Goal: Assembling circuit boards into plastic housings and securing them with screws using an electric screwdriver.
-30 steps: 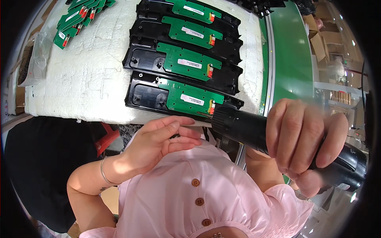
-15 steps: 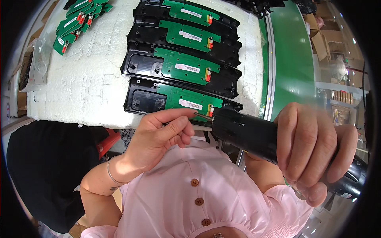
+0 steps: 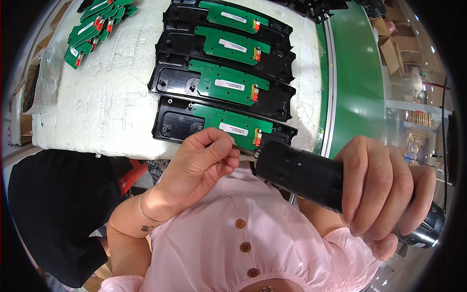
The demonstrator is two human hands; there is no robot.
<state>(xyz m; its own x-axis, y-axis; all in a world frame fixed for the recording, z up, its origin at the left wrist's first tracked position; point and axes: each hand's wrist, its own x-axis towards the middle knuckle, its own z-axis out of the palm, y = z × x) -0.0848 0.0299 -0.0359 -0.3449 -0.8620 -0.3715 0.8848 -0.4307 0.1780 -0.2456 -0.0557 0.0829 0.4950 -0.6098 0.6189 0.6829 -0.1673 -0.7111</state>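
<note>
My right hand [image 3: 382, 190] is wrapped round a black electric screwdriver [image 3: 299, 170], held level with its thin metal bit [image 3: 245, 151] pointing left. At the bit's end my left hand [image 3: 199, 163] pinches thumb and forefinger together. Whatever lies between those fingertips is too small and hidden to make out. Just beyond both hands is the nearest black plastic panel [image 3: 170, 121], with a green circuit board [image 3: 212, 117] lying in it. The board has a white label and a red and white connector [image 3: 258, 138] at its right end.
Several more black panels [image 3: 170, 80] with green boards are lined up behind on a white foam surface [image 3: 107, 107]. Loose green boards [image 3: 90, 29] are piled at the far left, near a clear plastic bag [image 3: 47, 80]. A green strip [image 3: 357, 82] runs along the right.
My left forefinger, stretched toward the bit tip before, has drawn back and bent against the thumb. The screwdriver has shifted slightly left and toward me. The panels have not moved.
</note>
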